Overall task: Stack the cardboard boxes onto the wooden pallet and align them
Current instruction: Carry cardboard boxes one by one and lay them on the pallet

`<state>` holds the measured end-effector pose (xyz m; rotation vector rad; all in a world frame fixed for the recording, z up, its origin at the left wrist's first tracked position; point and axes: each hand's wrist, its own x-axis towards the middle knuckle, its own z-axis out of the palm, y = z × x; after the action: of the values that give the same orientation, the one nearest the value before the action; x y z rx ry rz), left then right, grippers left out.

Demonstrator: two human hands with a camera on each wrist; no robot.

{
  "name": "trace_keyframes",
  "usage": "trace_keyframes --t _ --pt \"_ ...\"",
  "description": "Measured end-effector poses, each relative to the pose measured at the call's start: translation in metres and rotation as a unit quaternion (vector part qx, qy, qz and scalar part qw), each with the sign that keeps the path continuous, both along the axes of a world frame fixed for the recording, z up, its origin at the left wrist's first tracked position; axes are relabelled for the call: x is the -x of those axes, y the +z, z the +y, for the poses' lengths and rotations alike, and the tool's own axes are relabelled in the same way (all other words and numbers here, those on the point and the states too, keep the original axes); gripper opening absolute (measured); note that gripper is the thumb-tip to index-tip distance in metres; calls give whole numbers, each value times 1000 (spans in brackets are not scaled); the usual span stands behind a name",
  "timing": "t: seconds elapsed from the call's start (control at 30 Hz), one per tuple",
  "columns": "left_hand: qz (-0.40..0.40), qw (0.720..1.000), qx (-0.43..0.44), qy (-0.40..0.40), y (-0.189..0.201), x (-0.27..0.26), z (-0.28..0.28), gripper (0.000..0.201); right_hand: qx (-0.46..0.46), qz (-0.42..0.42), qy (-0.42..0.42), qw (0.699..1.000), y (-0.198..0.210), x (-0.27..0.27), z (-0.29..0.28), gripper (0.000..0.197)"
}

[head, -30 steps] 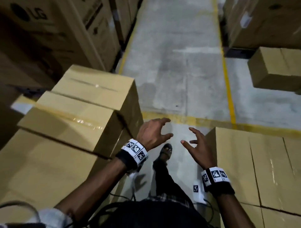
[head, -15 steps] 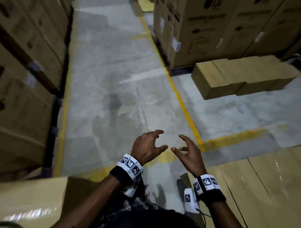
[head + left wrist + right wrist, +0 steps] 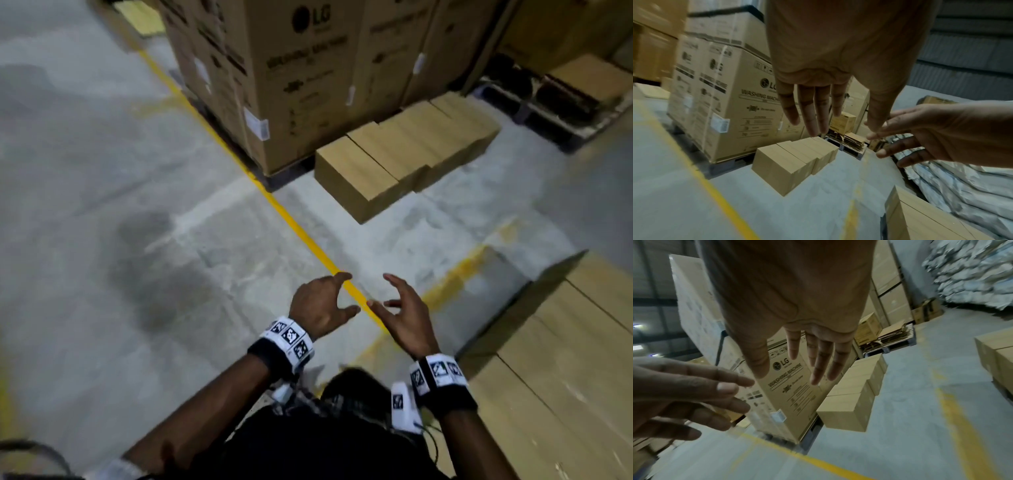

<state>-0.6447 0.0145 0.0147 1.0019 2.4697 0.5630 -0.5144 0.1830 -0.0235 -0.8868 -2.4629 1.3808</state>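
A row of plain brown cardboard boxes (image 3: 404,161) lies on the concrete floor ahead, beside the tall LG cartons; the same row of boxes (image 3: 789,160) shows in the left wrist view and as boxes (image 3: 851,399) in the right wrist view. More plain boxes (image 3: 561,359) are stacked at my lower right. My left hand (image 3: 322,301) and right hand (image 3: 404,315) hang in front of me, palms facing each other, fingers loosely spread, holding nothing. Both are well short of the row. The pallet under the stack is not visible.
Tall LG washing-machine cartons (image 3: 291,75) stand on a pallet behind the row. Yellow floor lines (image 3: 294,222) cross the grey concrete. A pallet with flattened cardboard (image 3: 561,92) sits at the far right. Wrapped white bundles (image 3: 953,170) pile up at the right.
The view has swung right: the stacked boxes on the left have left the frame and the floor row of boxes is nearer and more central. Both hands stay empty and spread.
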Motion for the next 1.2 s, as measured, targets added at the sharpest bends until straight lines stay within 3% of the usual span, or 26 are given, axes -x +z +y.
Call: trace_keyframes --t 0.27,0.47,0.7,0.83,1.0,1.1,1.2 --pt "-28 998 22 -53 -17 145 107 72 -6 -18 -86 996 -14 112 107 60" --pt "-24 995 49 -79 -36 254 243 73 10 -26 -114 993 -39 209 230 60" --pt "-27 993 70 -93 -30 354 396 76 40 -67 -78 994 -36 314 383 62" --pt "-50 993 79 -70 -41 396 449 75 37 -104 -33 993 -36 376 453 66" --pt "-121 984 120 -44 -83 461 507 70 49 -171 -8 984 -62 451 530 68" --pt "-152 979 130 -37 -121 506 539 71 59 -200 9 978 -96 495 569 69" --pt "-206 968 144 19 -169 552 569 70 53 -275 35 959 -141 541 607 70"
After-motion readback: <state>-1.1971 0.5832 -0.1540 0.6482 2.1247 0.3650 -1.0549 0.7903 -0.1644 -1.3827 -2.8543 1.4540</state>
